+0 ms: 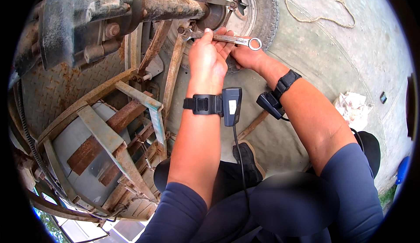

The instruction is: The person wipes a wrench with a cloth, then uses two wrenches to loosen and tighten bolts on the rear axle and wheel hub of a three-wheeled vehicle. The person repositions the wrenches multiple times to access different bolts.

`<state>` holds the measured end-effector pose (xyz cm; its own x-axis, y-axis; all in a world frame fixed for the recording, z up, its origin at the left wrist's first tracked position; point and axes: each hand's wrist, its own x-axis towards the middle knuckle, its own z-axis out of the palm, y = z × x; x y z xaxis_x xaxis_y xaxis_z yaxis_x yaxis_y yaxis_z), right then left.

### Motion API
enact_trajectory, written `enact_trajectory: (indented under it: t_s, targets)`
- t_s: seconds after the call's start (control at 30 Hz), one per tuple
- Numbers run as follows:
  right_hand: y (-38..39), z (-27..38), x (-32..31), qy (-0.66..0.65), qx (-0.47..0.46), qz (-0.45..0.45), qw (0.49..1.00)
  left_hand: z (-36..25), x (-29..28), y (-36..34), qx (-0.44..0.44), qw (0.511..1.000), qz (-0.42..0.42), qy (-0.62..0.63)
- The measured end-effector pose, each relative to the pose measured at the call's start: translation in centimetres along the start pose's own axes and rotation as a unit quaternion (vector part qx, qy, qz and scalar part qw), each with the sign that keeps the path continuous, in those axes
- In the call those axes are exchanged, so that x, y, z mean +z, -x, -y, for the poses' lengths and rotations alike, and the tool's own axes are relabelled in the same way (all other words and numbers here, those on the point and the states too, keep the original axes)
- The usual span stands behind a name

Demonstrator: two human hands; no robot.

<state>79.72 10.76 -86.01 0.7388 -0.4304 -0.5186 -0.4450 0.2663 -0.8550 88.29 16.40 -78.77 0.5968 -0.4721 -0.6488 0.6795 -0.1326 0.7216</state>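
My left hand point(209, 59) is turned palm up with its fingers curled around a silver combination wrench point(234, 39). The wrench's ring end points right; its other end is at a rusty bolt point(180, 30) beside the wheel hub. Just right of it, my right hand point(247, 57) is closed below the ring end, fingers bent inward; whatever they hold is hidden. Behind both hands stands a wheel with a black tyre point(267, 6) and a dusty rim. A threaded rod with a spring point(227, 17) rises above my left fingers, by a small lever.
A rusty axle tube point(175, 7) and greasy housing point(87, 19) fill the upper left. Below them is a rusty metal frame point(100, 133) with bars. On the floor lie a rope point(306, 19), a pale crumpled cloth point(352, 109) and a small dark object point(383, 97).
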Motion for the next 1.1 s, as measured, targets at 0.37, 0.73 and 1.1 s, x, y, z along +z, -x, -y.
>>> enact_trajectory:
  t_s: [0.37, 0.73, 1.1]
  targets:
    - [-0.1, -0.2, 0.3, -0.045, 0.021, -0.009, 0.999, -0.6, -0.4, -1.7, 0.021, 0.999, -0.004, 0.026]
    - [-0.2, -1.0, 0.6, -0.089, -0.026, -0.005, 0.996, -8.7, -11.4, -1.7, 0.304, 0.516, -0.061, -0.798]
    - [-0.5, -1.4, 0.7, -0.08, -0.015, -0.012, 0.997, -6.0, -11.2, 0.3, 0.106, 0.855, -0.031, -0.507]
